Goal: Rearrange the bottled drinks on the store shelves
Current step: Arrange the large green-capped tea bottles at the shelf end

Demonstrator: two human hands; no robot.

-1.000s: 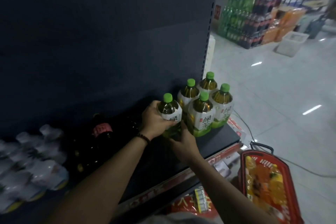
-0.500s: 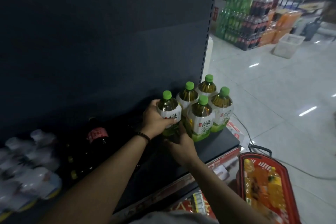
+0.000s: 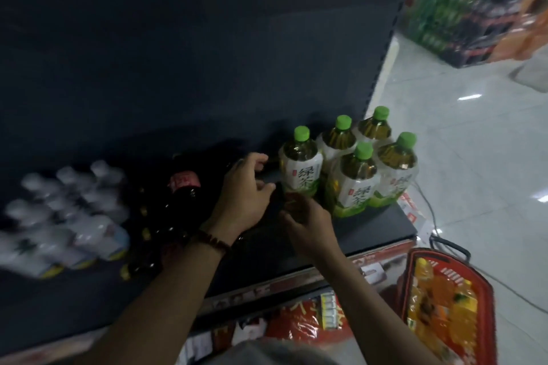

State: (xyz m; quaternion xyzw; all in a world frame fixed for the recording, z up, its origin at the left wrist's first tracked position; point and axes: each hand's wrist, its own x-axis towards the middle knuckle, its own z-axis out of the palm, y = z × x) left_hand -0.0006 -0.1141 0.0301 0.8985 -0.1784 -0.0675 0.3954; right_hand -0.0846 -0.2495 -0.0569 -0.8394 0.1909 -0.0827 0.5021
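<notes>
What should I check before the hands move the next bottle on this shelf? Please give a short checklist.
1. The five green tea bottles stand upright: ok.
2. Left hand is off the tea bottles: ok; it is apart from them, in front of the dark cola bottles.
3. Right hand has a firm grip on the leftmost green tea bottle: cannot tell; its fingers are at the base, blurred.
4. Bare shelf in front of the group: ok.
5. White bottles at the far left stand upright: cannot tell, motion blur.
</notes>
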